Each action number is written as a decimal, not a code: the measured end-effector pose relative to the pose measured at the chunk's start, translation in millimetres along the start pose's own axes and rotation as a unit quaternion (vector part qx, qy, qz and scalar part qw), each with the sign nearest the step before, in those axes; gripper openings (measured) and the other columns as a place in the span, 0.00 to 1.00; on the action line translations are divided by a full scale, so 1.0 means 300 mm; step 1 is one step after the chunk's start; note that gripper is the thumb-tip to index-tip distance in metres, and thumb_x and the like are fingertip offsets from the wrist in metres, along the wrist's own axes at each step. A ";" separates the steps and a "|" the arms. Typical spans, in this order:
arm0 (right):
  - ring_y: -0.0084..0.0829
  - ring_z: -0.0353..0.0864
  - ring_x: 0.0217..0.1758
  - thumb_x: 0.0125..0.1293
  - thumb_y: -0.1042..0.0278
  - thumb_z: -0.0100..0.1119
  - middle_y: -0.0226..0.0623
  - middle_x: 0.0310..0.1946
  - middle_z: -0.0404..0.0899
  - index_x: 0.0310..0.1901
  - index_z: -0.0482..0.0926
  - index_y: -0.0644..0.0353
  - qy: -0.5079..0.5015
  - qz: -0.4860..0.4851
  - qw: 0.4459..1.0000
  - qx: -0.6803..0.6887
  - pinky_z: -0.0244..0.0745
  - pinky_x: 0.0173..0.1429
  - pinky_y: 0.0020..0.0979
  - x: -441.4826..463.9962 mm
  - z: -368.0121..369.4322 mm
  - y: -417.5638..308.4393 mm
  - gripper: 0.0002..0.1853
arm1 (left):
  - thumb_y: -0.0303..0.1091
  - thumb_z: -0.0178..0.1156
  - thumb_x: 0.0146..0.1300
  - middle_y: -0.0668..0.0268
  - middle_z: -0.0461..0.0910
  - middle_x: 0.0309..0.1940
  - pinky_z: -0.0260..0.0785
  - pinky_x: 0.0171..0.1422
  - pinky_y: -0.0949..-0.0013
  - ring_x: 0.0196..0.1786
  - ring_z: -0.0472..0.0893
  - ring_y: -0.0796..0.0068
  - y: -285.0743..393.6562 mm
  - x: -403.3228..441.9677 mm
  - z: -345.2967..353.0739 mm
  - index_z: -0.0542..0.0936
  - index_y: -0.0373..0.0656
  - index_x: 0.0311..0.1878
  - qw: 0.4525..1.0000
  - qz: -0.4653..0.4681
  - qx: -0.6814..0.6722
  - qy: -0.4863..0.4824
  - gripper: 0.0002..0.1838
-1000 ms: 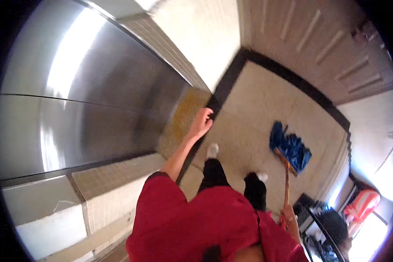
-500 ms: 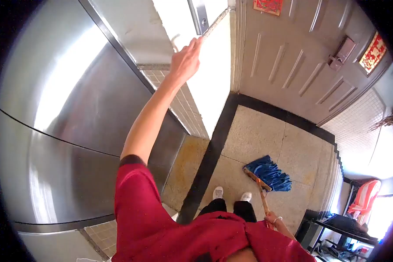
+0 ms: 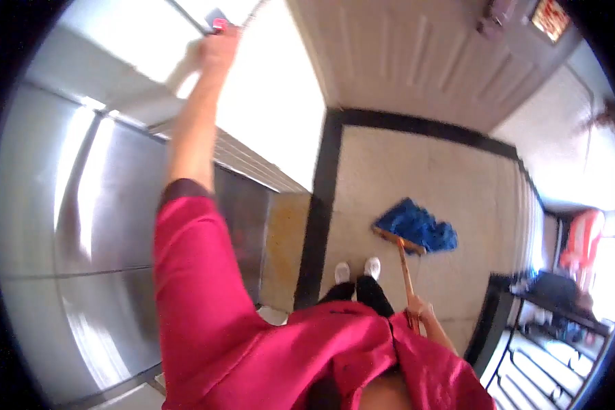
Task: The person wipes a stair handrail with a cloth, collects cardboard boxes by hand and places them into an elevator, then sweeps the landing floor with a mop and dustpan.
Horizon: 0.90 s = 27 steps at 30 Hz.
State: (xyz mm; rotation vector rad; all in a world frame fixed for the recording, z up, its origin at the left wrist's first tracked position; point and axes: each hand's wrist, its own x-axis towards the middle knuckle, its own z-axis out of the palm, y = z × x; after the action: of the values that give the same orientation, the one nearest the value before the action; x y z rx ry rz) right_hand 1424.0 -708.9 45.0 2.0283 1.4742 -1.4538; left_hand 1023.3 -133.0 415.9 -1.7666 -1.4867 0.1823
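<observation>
Stretched out far to the upper left, my left hand [image 3: 220,51] is at a wall-mounted panel [image 3: 216,15] with a red glow beside the fingertips. Blur hides how the fingers are bent and whether they touch the panel. Down by my right side, my right hand [image 3: 421,312] is wrapped around the wooden handle of a mop [image 3: 406,270]. The mop's blue strands [image 3: 418,224] lie spread on the floor ahead of my feet.
Shiny metal doors [image 3: 119,219] stand to the left. Ahead is a brown panelled door [image 3: 403,61]. Dark bands border the pale floor [image 3: 430,157]. A black rack [image 3: 553,342] with things on it stands at right, near a red-and-white striped item [image 3: 582,239].
The view has shifted, and the panel beside my left hand now shows a red glow. My right hand still grips the mop handle, with the blue head on the floor.
</observation>
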 end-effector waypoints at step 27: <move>0.27 0.66 0.10 0.48 0.77 0.45 0.34 0.14 0.62 0.37 0.56 0.61 -0.175 0.108 0.952 0.225 0.66 0.13 0.30 -0.063 -0.447 -0.020 0.14 | 0.33 0.52 0.49 0.62 0.72 0.38 0.62 0.44 0.64 0.42 0.70 0.63 -0.820 -1.554 0.005 0.71 0.43 0.39 0.984 -0.048 0.053 -0.160 0.12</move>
State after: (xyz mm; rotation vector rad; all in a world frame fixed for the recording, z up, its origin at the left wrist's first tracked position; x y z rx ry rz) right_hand 1495.4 -627.0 126.0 1.9373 0.8045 -2.0569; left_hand 695.6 -545.5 400.7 -1.6305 -1.7492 0.5078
